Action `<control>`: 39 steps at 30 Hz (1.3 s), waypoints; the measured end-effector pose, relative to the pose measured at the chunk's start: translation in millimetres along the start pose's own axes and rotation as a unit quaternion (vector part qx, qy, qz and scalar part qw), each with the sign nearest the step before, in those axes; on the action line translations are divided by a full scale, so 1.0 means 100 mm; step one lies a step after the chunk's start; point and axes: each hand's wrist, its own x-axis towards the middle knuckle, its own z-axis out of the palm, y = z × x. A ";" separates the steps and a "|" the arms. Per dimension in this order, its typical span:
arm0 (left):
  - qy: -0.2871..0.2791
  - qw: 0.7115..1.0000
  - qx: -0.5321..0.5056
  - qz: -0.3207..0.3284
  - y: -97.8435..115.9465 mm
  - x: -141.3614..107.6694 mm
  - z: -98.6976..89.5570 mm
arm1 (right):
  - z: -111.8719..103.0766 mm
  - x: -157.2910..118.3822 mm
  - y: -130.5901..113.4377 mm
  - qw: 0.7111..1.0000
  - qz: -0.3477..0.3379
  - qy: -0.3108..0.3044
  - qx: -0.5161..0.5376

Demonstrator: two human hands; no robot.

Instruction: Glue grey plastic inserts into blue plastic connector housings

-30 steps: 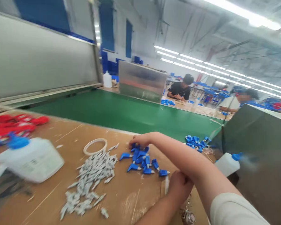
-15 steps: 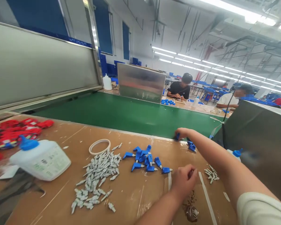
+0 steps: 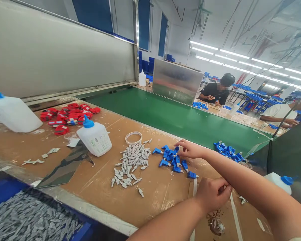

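Note:
My right hand [image 3: 190, 149] is over the right edge of a loose pile of blue plastic pieces [image 3: 168, 154], its thumb and fingertips closed round a blue piece [image 3: 177, 149]. Nearer to me, my left hand [image 3: 213, 194] is closed just above the brown tabletop, thumb against curled fingers; whatever is in it is too hidden to tell. Left of the blue pile lies a heap of small grey parts [image 3: 135, 156]. A small round glass container [image 3: 217, 226] stands below my left hand, with dark stains around it.
A white bottle with a blue cap [image 3: 96, 139], red parts [image 3: 61, 129] and a tape ring [image 3: 133, 137] are on the left. More blue pieces [image 3: 228, 151] lie by the green belt [image 3: 150, 106]. Across it, a person [image 3: 217, 92] works. Grey parts fill a bin [image 3: 30, 217] at lower left.
The view has swung right to left, showing more of the table's left side. My right hand has moved from the belt's edge to the central blue pile. My left hand remains closed.

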 end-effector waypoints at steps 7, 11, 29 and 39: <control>0.049 0.997 -0.054 -0.028 -0.06 0.02 0.04 | 0.14 0.37 -0.07 1.000 0.022 -0.006 0.014; 0.087 0.992 -0.089 -0.038 -0.09 0.02 0.04 | 0.14 0.50 -0.13 0.997 0.070 -0.028 0.016; 0.099 0.990 -0.105 -0.005 -0.09 0.01 0.03 | 0.16 0.50 -0.18 0.986 0.161 -0.022 -0.042; 0.035 0.996 -0.079 0.022 -0.06 0.03 0.01 | 0.06 0.11 0.26 0.953 0.263 0.071 -0.135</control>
